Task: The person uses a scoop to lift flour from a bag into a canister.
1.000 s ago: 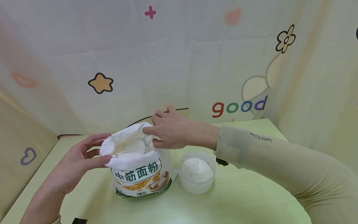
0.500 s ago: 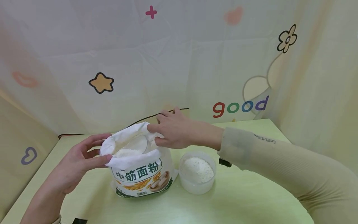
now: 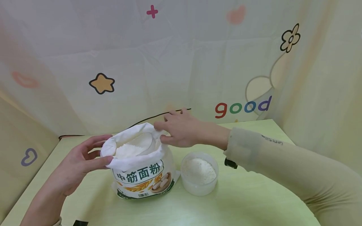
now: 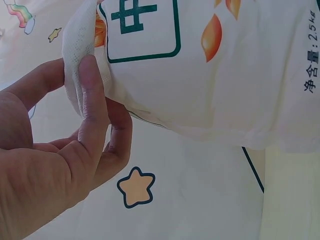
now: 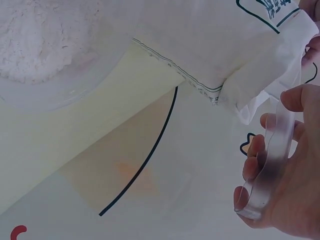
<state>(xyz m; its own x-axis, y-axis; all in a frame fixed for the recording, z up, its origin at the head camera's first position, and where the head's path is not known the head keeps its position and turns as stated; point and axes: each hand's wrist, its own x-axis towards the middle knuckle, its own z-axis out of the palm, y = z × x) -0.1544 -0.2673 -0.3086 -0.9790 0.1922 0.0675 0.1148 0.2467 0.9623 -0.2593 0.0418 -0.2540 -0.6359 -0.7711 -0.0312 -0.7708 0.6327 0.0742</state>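
A white flour bag [image 3: 138, 179] with green lettering stands on the table, its mouth rolled outward. My left hand [image 3: 76, 161] pinches the folded rim on the left side, thumb outside. The left wrist view shows the thumb pressed on the white fold [image 4: 79, 55]. My right hand [image 3: 183, 130], over the bag's right rim, grips the clear handle [image 5: 274, 155] of a plastic scoop. The scoop's cup [image 3: 149, 142] lies tilted inside the bag mouth, against white flour [image 3: 127, 151]. Its lower part is hidden by the bag's front rim.
Right of the bag, close beside it, stands a round clear tub [image 3: 199, 189] with a heap of flour inside. A printed curtain [image 3: 169, 72] hangs behind and beside the pale green table [image 3: 240, 201].
My right hand has shifted right and slightly up, and the scoop has moved right inside the bag, more of its cup now showing. My left hand and the tub have stayed put.
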